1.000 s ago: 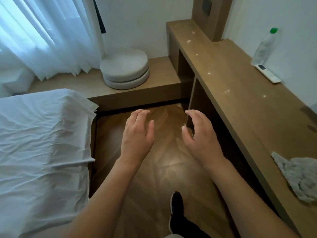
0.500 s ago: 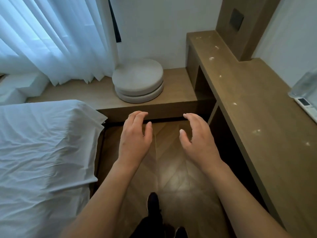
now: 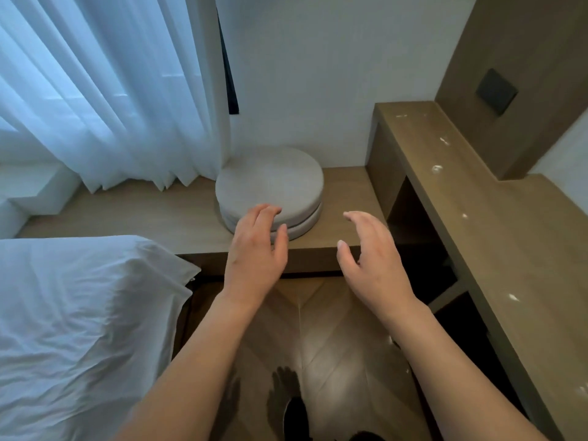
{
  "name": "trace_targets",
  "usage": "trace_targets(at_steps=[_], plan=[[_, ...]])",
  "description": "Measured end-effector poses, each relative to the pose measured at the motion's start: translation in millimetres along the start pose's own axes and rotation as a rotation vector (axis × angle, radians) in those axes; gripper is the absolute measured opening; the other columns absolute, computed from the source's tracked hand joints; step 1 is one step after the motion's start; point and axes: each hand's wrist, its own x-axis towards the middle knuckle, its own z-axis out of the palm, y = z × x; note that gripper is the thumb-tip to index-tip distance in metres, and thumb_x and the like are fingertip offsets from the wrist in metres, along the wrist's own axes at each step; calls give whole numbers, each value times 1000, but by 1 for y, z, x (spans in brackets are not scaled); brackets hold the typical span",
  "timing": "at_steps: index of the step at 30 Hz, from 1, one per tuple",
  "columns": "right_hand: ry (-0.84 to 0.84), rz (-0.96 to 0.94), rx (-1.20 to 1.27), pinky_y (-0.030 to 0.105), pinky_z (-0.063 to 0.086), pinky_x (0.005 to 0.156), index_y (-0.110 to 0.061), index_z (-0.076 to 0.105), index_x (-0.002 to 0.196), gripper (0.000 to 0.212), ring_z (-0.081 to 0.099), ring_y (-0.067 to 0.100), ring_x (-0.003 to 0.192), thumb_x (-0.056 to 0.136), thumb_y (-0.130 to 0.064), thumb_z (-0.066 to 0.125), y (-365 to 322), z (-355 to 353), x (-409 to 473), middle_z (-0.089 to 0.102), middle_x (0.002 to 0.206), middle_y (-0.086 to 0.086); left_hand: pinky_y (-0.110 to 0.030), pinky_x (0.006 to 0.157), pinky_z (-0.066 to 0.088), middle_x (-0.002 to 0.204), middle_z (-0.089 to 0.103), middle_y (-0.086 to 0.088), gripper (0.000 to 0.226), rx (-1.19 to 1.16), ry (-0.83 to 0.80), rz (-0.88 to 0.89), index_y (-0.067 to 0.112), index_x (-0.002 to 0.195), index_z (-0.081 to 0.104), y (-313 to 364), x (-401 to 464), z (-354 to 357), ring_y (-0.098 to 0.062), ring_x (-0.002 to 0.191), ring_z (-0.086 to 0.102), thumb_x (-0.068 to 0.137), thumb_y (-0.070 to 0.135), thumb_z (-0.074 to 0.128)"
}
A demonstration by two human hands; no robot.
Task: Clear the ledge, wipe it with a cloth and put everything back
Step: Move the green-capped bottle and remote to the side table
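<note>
Both hands, left (image 3: 254,249) and right (image 3: 372,256), grip loose, empty; round grey cushions (image 3: 270,186), seemingly fabric, on wooden ledge (image 3: 143,214).

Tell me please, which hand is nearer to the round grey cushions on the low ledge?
Left. The left hand reaches over the front edge of the round grey cushions, though contact is unclear. The right hand hovers open to their right, apart from them.

Low wooden ledge (image 3: 159,214) runs under the curtain to the wall; two round grey cushions (image 3: 270,183) sit stacked on it, flat, near its right end, close to its front edge.
</note>
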Motion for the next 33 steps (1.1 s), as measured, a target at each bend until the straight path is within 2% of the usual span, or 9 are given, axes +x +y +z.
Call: trace_targets(at_steps=[6, 13, 19, 21, 24, 27, 31, 33], plan=[[-44, 65, 17, 15, 19, 110, -21, 44, 144, 46, 34, 6, 139, 99, -24, 55, 13, 32, 84, 45, 147, -4, -29, 108, 39, 129, 59, -10, 31, -10, -50, -30, 7, 129, 60, -40, 79, 34, -21, 124, 53, 99, 16, 58], [-90, 80, 30, 14, 19, 109, -22, 44, 143, 47, 34, 5, 137, 98, -27, 56, 60, 74, 206, 45, 146, -6, -20, 104, 34, 127, 60, -9, 29, 12, -81, -49, 6, 126, 62, -84, 179, 102, -20, 120, 54, 98, 14, 59], [-71, 89, 71, 16, 19, 109, -25, 41, 144, 48, 32, 3, 137, 98, -27, 55, 91, 77, 328, 42, 147, -9, 2, 101, 19, 125, 61, -10, 28, 35, -54, -6, 5, 125, 62, -86, 303, 137, -11, 116, 48, 98, 11, 60], [-59, 92, 67, 16, 18, 109, -24, 41, 145, 48, 31, 4, 138, 99, -27, 55, 97, 76, 361, 42, 147, -8, -1, 100, 20, 124, 62, -11, 28, 34, -42, 7, 5, 125, 62, -87, 339, 148, -11, 115, 47, 97, 10, 61], [-58, 116, 66, 16, 18, 108, -23, 42, 145, 47, 32, 5, 137, 99, -26, 55, 107, 76, 398, 42, 147, -7, -16, 102, 30, 129, 60, -6, 30, 20, -83, -17, 10, 129, 61, -88, 376, 167, -11, 120, 49, 100, 16, 58], [-52, 151, 74, 18, 19, 110, -23, 42, 145, 48, 32, 6, 139, 99, -26, 56, 120, 80, 429, 42, 147, -6, -30, 106, 39, 129, 59, -7, 30, -19, -149, -17, 10, 129, 60, -97, 406, 191, -19, 122, 52, 102, 19, 52], [-11, 225, 39, 22, 20, 114, -23, 42, 146, 50, 30, 9, 142, 98, -26, 56, 140, 86, 466, 41, 150, -5, -18, 102, 29, 124, 61, -11, 35, -24, -253, 37, 6, 126, 62, -109, 451, 223, -23, 117, 54, 97, 21, 51], [24, 277, 35, 22, 22, 113, -23, 43, 145, 49, 32, 9, 141, 98, -26, 56, 145, 85, 480, 42, 149, -4, -18, 104, 27, 129, 60, -11, 34, -31, -315, 94, 6, 128, 61, -112, 475, 235, -23, 121, 53, 99, 21, 52]])
